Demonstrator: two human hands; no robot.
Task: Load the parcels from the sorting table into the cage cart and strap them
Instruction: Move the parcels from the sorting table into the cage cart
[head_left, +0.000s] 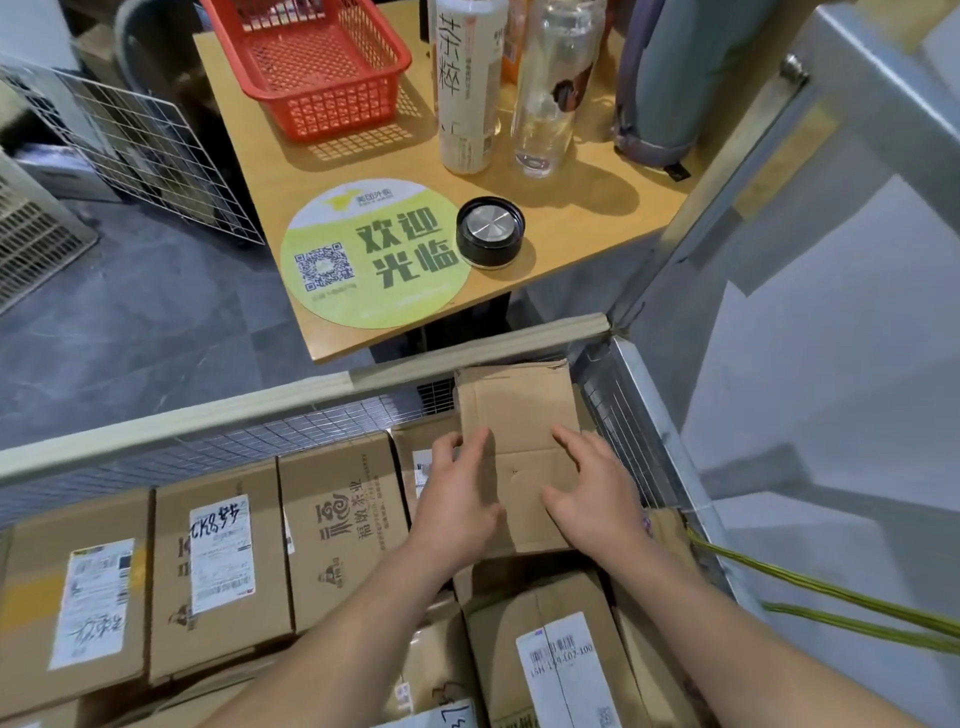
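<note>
Parcel (519, 410) in far-right corner of cage cart (208, 415)

Dark grey stone-look floor (156, 322), matte, with faint veining.

One desk (597, 234), pale wood top, dark support beneath.

- Red plastic mesh basket (311, 62), far left corner of the desk.
- Round yellow-green sticker (374, 254) with a QR code and large characters, at the near corner.
- Black lid (491, 232) with a steel centre, just beside the sticker.
- White-labelled bottle (467, 88) and clear bottle (545, 88), upright, side by side.
- Grey-green flask (660, 78) in a purple sleeve, far right.

White wire grid panel (140, 150), tilted, left of the desk. Louvred pale unit (31, 244), far left edge.

Light from above; the bottles throw soft shadows toward the desk's near right.
</note>
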